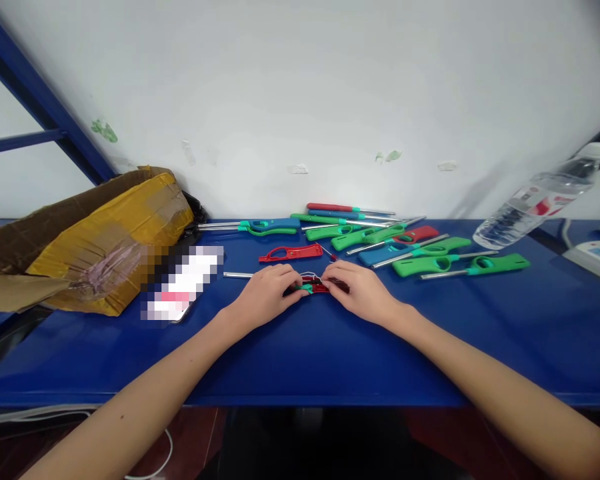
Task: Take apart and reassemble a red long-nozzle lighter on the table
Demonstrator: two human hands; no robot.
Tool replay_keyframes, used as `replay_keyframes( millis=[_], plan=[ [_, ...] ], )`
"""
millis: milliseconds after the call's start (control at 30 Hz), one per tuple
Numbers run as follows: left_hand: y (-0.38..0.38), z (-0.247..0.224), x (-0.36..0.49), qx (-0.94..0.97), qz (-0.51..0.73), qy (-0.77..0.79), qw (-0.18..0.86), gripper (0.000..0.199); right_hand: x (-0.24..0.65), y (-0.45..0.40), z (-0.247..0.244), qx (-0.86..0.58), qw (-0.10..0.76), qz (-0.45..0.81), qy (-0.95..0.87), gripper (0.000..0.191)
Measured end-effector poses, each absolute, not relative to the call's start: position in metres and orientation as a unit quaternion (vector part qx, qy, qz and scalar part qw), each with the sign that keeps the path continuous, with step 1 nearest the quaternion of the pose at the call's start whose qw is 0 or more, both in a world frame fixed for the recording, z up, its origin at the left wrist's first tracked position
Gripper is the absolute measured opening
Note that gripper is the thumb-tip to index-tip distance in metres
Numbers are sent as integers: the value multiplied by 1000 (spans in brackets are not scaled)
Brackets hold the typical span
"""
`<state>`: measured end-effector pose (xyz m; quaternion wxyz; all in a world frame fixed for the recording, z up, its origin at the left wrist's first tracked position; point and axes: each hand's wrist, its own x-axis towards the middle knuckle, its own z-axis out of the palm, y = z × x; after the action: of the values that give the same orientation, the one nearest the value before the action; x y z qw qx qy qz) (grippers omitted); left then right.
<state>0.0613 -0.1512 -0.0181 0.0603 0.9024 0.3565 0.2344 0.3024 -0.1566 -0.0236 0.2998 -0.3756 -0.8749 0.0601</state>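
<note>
At the middle of the blue table, a red lighter body (321,288) with a teal part and thin wires lies between my hands. My left hand (271,290) is closed on its left part, where a metal tube (237,275) sticks out to the left. The fingers of my right hand (356,288) are pinched at its right part, by the wires; the fingertips partly hide what they grip. Just behind my hands lies a loose red half shell (293,253) with an oval opening.
Several green, blue and red lighters (405,247) lie behind and to the right. More lighters (270,227) rest near the wall. A taped cardboard box (115,247) and a blurred phone (183,285) are left. A water bottle (535,200) and a white device (597,257) are right.
</note>
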Motion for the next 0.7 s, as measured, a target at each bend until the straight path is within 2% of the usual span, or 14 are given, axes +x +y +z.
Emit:
replay_keyframes(
  millis=[200,300,433,633,700],
  plan=[
    [-153,-11,56,921,204,318,88,14,304,-158,-21,-370,302,67,-876,14],
    [-153,-11,57,924,204,318,60,23,305,-158,-20,-366,300,64,-878,14],
    [-151,-14,58,925,223,308,12,16,305,-158,-20,-366,293,63,-881,15],
    [-148,-8,55,932,258,241,-77,16,306,-159,-17,-369,285,73,-882,13],
    [-148,-5,53,932,275,220,-86,16,306,-160,-15,-368,298,78,-877,20]
  ],
)
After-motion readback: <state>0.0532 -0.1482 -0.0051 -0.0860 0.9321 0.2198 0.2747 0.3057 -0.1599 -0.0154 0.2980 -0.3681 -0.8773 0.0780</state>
